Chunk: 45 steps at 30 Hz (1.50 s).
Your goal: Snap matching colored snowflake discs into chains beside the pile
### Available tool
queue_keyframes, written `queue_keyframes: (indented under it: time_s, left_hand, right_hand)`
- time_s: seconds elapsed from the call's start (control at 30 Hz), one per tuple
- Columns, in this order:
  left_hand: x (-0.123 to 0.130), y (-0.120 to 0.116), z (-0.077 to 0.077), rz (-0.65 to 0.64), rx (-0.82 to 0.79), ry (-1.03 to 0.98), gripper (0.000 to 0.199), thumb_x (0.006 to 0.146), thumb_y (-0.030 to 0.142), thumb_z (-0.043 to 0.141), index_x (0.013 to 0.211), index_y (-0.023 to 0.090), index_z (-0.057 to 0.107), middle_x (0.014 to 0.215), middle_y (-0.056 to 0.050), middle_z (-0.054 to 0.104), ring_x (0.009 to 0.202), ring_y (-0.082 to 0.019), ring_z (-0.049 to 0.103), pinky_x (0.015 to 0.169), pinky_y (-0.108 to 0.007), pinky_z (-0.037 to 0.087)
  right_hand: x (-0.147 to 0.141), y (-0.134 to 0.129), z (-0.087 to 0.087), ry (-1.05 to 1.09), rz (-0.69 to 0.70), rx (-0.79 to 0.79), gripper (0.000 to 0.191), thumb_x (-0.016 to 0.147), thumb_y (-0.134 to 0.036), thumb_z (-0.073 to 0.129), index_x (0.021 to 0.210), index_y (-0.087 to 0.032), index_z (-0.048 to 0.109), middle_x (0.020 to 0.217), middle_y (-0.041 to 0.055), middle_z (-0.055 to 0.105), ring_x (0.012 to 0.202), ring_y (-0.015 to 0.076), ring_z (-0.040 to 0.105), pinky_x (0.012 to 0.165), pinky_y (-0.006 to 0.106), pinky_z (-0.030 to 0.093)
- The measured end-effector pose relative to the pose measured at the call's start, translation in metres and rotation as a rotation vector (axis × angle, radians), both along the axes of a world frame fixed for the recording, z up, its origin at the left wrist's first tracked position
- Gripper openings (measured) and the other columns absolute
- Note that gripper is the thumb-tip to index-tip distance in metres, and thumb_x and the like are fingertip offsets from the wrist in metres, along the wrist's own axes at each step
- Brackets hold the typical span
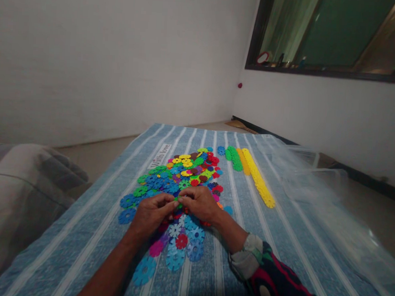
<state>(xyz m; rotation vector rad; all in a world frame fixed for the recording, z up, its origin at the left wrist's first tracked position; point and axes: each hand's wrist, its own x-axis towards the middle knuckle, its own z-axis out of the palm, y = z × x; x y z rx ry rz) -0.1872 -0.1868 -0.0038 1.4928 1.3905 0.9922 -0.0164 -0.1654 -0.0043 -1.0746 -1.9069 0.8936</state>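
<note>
My left hand point(152, 212) and my right hand point(199, 203) meet over a pile of notched plastic discs point(162, 181). Between their fingertips they pinch a small green notched disc point(179, 201), mostly covered by the fingers. Whether a second disc is joined to it I cannot tell. Loose discs lie close below the hands: a light blue disc point(144, 270), a magenta disc point(156, 248) and a red disc point(181, 241). To the right of the pile lie rows of discs sorted by colour: a long yellow row point(258, 180), a shorter orange row point(243, 163) and a green row point(235, 159).
A blue striped cloth point(90, 235) covers the table. Clear plastic containers point(310, 180) and clear sheeting point(355, 235) lie along its right side. A cloth-covered seat point(22, 214) stands at the left. White walls point(122, 60) and a window point(339, 31) are beyond.
</note>
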Motion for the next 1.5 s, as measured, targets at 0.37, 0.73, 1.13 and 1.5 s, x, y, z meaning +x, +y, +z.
queue_keyframes:
  time_s: [0.37,0.73,1.13,1.5]
  left_hand:
    - [0.006,-0.006,0.003,-0.007,0.003,0.017,0.029,0.066,0.045,0.07,0.074,0.018,0.072,0.057,-0.001,0.067,0.049,-0.014,0.057,0.046,-0.023,0.043]
    - [-0.001,-0.005,0.006,0.057,0.041,0.168,0.031,0.07,0.052,0.063,0.067,0.022,0.071,0.053,0.0,0.063,0.05,-0.015,0.055,0.045,-0.023,0.041]
    - [-0.006,-0.005,0.0,0.014,0.044,0.222,0.031,0.073,0.052,0.061,0.07,0.023,0.073,0.055,0.001,0.063,0.05,-0.015,0.055,0.047,-0.024,0.041]
    - [-0.007,-0.003,-0.002,-0.004,0.013,0.235,0.034,0.074,0.054,0.06,0.072,0.023,0.072,0.053,0.001,0.062,0.05,-0.015,0.054,0.044,-0.021,0.039]
  right_hand:
    - [0.026,0.016,0.016,-0.158,0.154,-0.004,0.016,0.079,-0.009,0.059,0.074,-0.017,0.072,0.059,-0.0061,0.06,0.056,0.0082,0.052,0.055,0.017,0.036]
    - [0.153,0.151,0.034,-0.896,-0.429,0.039,0.026,0.081,-0.009,0.056,0.092,-0.014,0.079,0.098,0.0102,0.076,0.094,0.0208,0.068,0.074,0.023,0.043]
    - [0.155,0.182,0.017,-1.088,-0.449,-0.012,0.028,0.086,-0.017,0.055,0.103,-0.013,0.076,0.107,0.0147,0.074,0.1,0.0222,0.069,0.079,0.023,0.045]
    - [0.162,0.158,0.027,-1.187,-0.524,-0.01,0.036,0.088,-0.033,0.059,0.116,-0.014,0.07,0.118,0.0186,0.068,0.112,0.0291,0.064,0.087,0.032,0.049]
